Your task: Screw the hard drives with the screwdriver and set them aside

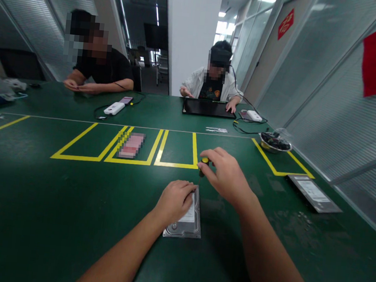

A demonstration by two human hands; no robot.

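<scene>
Silver, one hard drive [194,219] lay at six o'clock under the half-curled left hand [174,200], grip unclear; a second drive [314,192] past three. The right hand [227,173], nearly closed, pinched one yellow-topped screwdriver [205,160].

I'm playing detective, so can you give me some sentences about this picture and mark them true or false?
1. The left hand is on a flat, rectangular silver metal drive. True.
2. The right hand lies flat on the table. False: the right hand holds a small yellow-topped tool.
3. A round metal bowl holds dark things. True.
4. The tape on the table is red. False: the tape is yellow.
</scene>
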